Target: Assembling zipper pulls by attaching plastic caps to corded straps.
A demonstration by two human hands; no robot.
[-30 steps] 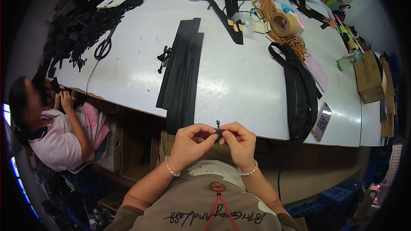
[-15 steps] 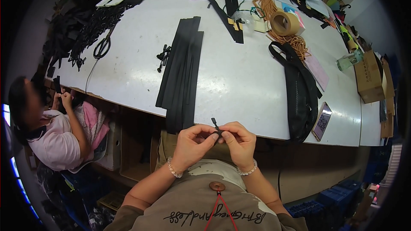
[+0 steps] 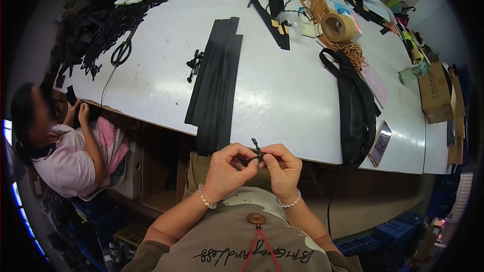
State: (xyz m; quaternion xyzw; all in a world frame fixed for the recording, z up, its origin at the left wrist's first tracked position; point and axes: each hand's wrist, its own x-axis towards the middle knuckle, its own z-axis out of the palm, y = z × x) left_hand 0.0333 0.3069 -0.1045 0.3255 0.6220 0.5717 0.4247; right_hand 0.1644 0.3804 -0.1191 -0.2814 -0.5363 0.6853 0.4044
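Note:
Just off the table's front edge, I hold a small black piece that looks like a zipper pull (image 3: 255, 143), its tip pointing up and away from me. My right hand (image 3: 282, 168) pinches it between thumb and index finger. My left hand (image 3: 227, 168) is curled against it, with thumb and fingertips closed at its left side; the part between the fingertips is mostly hidden. Straight ahead, long black strips (image 3: 214, 80) lie stacked and reach over the table edge. A little pile of similar black pulls (image 3: 194, 64) sits to their left.
A black bag (image 3: 353, 111) and a phone (image 3: 380, 143) lie at the right edge. Scissors (image 3: 121, 54) and a heap of black straps (image 3: 108, 30) are at left. Tape (image 3: 337, 26) and brown cord stand at the back. A co-worker (image 3: 70, 156) sits at left holding a black strip.
My fingers have shifted a little around the pull, and its tip tilts slightly more. The co-worker's hands have moved with the black strip. The view has shifted slightly.

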